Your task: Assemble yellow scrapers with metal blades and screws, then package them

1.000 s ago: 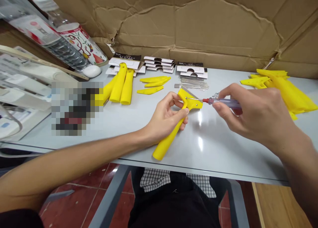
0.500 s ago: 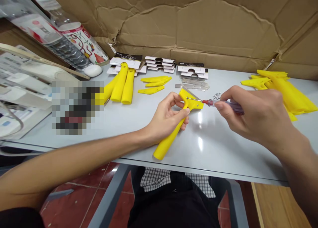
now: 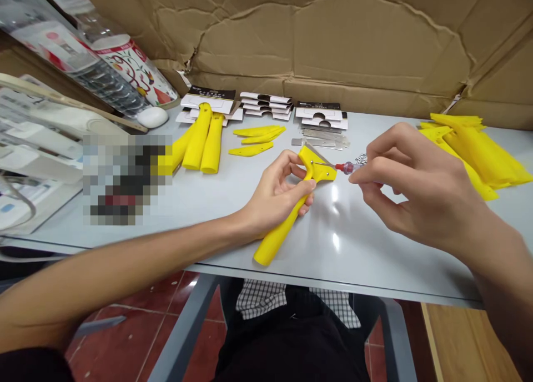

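Note:
My left hand [image 3: 287, 190] is closed around the neck of a yellow scraper [image 3: 278, 233], whose long handle slants down toward the table's front edge. A metal blade [image 3: 317, 153] shows along the scraper's head, with two screws in the yellow plastic. My right hand [image 3: 420, 187] grips a screwdriver [image 3: 345, 167] with a red collar and a clear handle, mostly hidden by the fingers. The screwdriver's tip meets the upper-left screw. Just behind the handle lies a small heap of screws [image 3: 361, 159]. Loose blades [image 3: 322, 139] lie beyond the scraper head.
Yellow strips [image 3: 252, 149] and finished-looking yellow handles [image 3: 212, 146] lie left of centre. Folded cards [image 3: 266, 104] line the back by a cardboard wall [image 3: 375, 43]. More yellow parts [image 3: 483, 154] are piled at right. Bottles [image 3: 135, 71] lean at the left; a blurred-out patch hides something.
The fingers of my right hand have shifted and lifted around the screwdriver handle. The screwdriver tip stays at the same screw, and my left hand keeps its hold on the scraper.

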### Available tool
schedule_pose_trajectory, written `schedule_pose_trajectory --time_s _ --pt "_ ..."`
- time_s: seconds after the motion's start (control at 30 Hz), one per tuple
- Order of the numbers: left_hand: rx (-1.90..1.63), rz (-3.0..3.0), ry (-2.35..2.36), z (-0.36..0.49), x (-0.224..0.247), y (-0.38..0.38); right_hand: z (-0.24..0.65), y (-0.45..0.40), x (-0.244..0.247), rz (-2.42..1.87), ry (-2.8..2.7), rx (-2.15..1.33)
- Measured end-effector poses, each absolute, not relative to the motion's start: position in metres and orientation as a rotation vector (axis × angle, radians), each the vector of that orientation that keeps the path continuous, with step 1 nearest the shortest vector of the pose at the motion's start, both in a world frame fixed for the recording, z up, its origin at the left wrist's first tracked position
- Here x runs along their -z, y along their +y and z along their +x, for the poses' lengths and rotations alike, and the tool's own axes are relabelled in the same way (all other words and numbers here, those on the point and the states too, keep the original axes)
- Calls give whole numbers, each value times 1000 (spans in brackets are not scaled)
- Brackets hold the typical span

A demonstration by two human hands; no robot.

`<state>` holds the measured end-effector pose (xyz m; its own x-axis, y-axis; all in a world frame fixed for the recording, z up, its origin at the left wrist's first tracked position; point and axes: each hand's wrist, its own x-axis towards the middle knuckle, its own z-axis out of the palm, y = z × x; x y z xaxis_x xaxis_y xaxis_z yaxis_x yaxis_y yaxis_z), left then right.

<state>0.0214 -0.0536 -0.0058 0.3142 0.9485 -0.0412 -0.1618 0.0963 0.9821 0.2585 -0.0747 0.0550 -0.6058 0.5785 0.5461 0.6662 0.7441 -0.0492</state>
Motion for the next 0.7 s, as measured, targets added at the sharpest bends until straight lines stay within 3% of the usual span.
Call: schedule_pose_trajectory --time_s 0.27,0.5,0.7 --pt "-988 1193 900 22 6 -54 260 -73 -56 -1006 -2411 156" --pt "-1003 1232 875 21 9 -54 262 -70 -52 -1038 -2337 386" --pt "-1002 1226 878 20 10 -54 263 -72 -53 -1089 -2362 299"
